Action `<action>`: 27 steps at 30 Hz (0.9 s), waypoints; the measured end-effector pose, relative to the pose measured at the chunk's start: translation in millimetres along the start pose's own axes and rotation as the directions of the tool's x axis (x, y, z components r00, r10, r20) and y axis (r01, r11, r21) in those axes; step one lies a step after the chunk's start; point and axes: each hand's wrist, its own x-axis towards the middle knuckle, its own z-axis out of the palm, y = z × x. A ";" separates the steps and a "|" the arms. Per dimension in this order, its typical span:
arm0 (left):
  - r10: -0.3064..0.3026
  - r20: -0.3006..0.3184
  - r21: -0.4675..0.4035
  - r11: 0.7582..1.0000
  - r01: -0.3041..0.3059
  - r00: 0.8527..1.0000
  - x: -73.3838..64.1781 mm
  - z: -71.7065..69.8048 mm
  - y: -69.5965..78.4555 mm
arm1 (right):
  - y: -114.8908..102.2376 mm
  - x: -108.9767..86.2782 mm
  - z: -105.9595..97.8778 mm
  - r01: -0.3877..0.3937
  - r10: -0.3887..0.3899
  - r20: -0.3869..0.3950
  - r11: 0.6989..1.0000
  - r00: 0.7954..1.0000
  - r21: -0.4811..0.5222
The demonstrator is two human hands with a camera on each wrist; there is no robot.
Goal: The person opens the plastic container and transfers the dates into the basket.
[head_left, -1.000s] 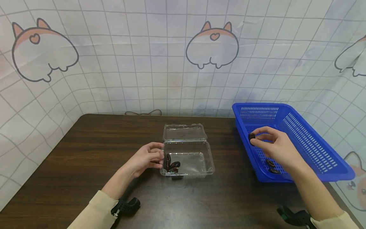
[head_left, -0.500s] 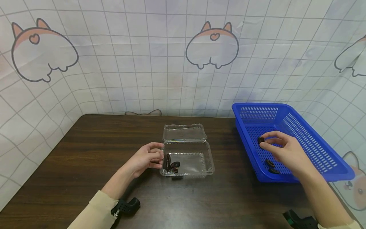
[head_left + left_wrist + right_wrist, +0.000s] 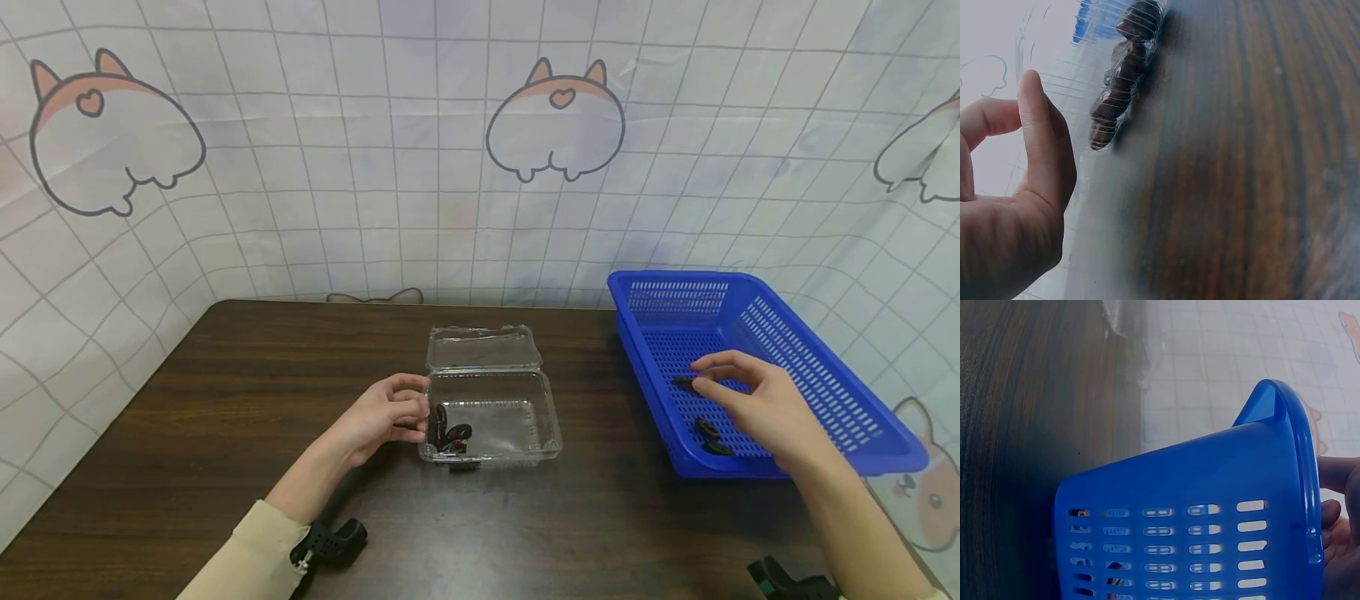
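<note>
My left hand (image 3: 390,417) holds the left side of a clear plastic clamshell box (image 3: 517,429), whose lid (image 3: 486,348) is folded back. Several dark, glossy oblong pieces (image 3: 457,433), date-like, lie in its left part; the left wrist view shows such pieces (image 3: 1113,100) through the wall beside the fingers. Over the blue basket (image 3: 652,425), my right hand (image 3: 765,400) has its thumb and index slightly apart beside a dark oblong piece (image 3: 683,384) on the basket floor. Nearer the front lie two more such pieces (image 3: 712,437). The right wrist view shows mostly basket wall (image 3: 1197,469).
The dark wooden table (image 3: 262,375) carries box and basket, with a gap of bare wood between them. The basket stands at the right edge. A white gridded cloth with cartoon prints (image 3: 555,125) hangs behind and at both sides.
The right hand has moved right and lowered into the basket; the dark piece it pinched now lies on the basket floor by its fingertips. The left hand and box have not moved.
</note>
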 end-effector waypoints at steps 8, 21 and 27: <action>0.000 -0.002 0.006 1.000 0.000 1.000 0.0 0.1 -0.3 | -3.0 1.4 2.6 0.009 -0.009 0.011 1.000 1.000 -0.009; 0.000 -0.003 -0.003 1.000 0.000 1.000 0.8 -0.3 -0.4 | -31.9 11.2 20.8 0.045 -0.043 0.114 0.999 0.993 -0.017; 0.002 -0.002 -0.004 1.000 -0.002 1.000 -0.5 -0.1 -0.9 | -47.3 18.8 38.4 0.071 -0.079 0.198 0.996 0.977 0.047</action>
